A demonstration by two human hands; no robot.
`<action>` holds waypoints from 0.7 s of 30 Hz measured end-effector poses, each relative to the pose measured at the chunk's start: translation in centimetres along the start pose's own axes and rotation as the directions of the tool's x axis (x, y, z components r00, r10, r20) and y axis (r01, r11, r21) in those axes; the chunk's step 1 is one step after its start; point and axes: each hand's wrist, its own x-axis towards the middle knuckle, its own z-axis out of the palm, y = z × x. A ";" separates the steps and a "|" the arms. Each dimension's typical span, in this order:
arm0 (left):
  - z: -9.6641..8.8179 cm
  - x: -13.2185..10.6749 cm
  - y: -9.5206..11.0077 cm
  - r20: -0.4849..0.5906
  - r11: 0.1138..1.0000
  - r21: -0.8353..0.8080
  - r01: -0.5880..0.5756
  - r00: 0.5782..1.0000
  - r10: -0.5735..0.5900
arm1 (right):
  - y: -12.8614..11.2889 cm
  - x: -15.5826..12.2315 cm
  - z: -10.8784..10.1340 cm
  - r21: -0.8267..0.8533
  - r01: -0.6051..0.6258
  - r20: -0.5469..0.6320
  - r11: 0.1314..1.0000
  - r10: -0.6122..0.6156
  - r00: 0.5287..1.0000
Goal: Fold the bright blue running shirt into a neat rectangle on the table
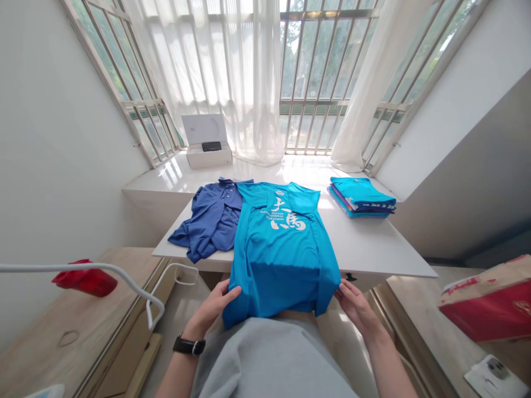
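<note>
Turquoise T-shirt (282,249) with white printed lettering, lying face up on a white table (385,249), its lower part drawn over the table's near edge toward the person's body. Left hand (211,309), wearing a black wristwatch (189,345), rests on the shirt's lower left edge, fingers (224,290) open and spread on the cloth. Right hand (359,310) at the lower right edge, fingers (341,293) against the fabric; whether they pinch it cannot be told. Navy polo shirt (211,221), rumpled, lying just left of the T-shirt and partly under it. Folded stack of shirts (360,198) toward the table's right side. Open white box (208,155) holding a dark object (211,146) on the window ledge behind.
</note>
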 end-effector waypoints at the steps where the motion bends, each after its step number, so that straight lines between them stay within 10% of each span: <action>1: -0.1 0.2 -0.7 -0.092 0.999 0.045 -0.003 0.996 0.007 | 0.0 0.0 0.2 -0.011 -0.005 0.011 1.000 0.005 1.000; 4: -0.1 0.9 -3.2 -0.409 0.982 0.184 -0.048 0.905 0.121 | 0.2 0.3 0.4 -0.155 -0.051 0.031 0.987 0.057 0.998; 9: 0.4 1.2 -4.6 -0.423 0.939 0.332 -0.088 0.876 0.232 | -0.7 -0.3 -0.3 -0.616 -0.050 -0.126 0.786 -0.036 0.991; 11: 0.6 1.2 -4.0 -0.478 0.885 0.449 -0.121 0.805 0.352 | -1.7 -0.9 1.0 -0.702 -0.022 -0.157 0.712 -0.125 0.980; 15: 0.8 2.0 -2.6 -0.553 0.842 0.516 -0.156 0.691 0.466 | -2.7 -1.7 8.6 -0.581 0.215 0.165 0.785 -0.145 0.976; 21: 1.3 2.9 -1.8 -0.532 0.904 0.334 -0.266 0.738 0.414 | 1.5 0.2 20.7 -0.446 0.406 0.449 0.798 -0.192 0.872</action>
